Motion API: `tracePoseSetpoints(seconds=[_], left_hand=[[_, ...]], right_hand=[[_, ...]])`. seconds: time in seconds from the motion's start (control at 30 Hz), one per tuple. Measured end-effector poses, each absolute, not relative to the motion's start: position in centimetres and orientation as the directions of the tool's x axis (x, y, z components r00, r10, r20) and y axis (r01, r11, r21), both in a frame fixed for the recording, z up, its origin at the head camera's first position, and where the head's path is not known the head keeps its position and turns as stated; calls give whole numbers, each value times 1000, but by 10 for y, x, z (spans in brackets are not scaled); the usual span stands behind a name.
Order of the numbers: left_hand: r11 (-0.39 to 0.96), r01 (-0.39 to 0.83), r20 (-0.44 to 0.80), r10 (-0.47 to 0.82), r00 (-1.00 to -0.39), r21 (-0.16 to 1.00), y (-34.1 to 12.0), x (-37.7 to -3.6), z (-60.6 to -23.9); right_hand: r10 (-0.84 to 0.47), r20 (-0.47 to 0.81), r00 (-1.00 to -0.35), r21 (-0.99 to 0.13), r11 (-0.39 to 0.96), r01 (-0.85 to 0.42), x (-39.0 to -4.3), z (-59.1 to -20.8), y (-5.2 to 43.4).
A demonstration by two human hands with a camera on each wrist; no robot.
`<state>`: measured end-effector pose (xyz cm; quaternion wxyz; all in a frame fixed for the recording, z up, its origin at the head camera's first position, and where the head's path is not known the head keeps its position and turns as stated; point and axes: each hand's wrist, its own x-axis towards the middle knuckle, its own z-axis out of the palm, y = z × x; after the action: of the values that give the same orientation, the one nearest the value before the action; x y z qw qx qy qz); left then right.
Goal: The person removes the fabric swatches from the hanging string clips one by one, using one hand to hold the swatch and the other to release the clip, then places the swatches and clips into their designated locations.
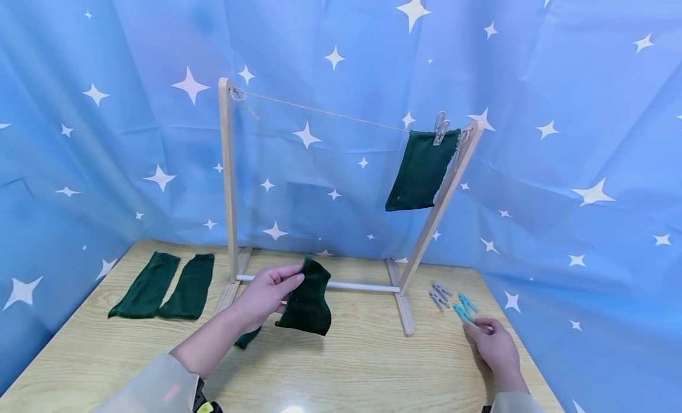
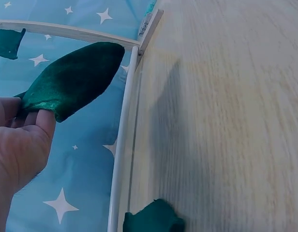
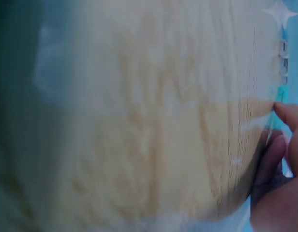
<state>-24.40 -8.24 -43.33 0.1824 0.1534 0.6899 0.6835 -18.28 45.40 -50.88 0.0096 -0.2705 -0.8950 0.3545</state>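
My left hand [image 1: 295,278] pinches a dark green cloth [image 1: 309,300] by its top edge and holds it above the table, in front of the wooden drying rack [image 1: 228,182]. The left wrist view shows the same cloth [image 2: 71,79] at my fingertips [image 2: 42,121]. My right hand [image 1: 479,327] lies low on the table at the right, its fingertips closed on the near end of a turquoise clothespin [image 1: 462,312]. The right wrist view is blurred, showing fingers [image 3: 277,145] beside a turquoise shape [image 3: 282,94].
Another green cloth [image 1: 421,170] hangs from the rack's string under a grey peg [image 1: 440,129]. Two green cloths [image 1: 146,286] [image 1: 189,286] lie at the table's left, and one [image 1: 247,338] under my left wrist. Grey pegs [image 1: 439,294] lie by the turquoise ones.
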Motion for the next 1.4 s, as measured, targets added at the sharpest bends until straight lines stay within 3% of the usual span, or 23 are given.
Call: tracePoseSetpoints(seconds=[0.37, 0.57, 0.77, 1.0, 1.4], left_hand=[[98, -155, -184, 470, -863, 983, -87, -240, -449], [53, -218, -215, 491, -844, 975, -83, -243, -461], [31, -311, -300, 364, -882, 950, -75, -242, -477], [294, -129, -209, 258, -943, 947, -75, -239, -481], [504, 31, -117, 259, -959, 863, -90, -242, -466]], right_hand=[[486, -194, -852, -646, 591, 483, -185, -508, 454], [480, -203, -853, -660, 577, 482, -185, -509, 456], [473, -204, -857, -658, 582, 478, -183, -510, 454], [461, -197, -865, -655, 595, 466, -183, -508, 454], [463, -189, -866, -664, 590, 460, -181, -509, 457]])
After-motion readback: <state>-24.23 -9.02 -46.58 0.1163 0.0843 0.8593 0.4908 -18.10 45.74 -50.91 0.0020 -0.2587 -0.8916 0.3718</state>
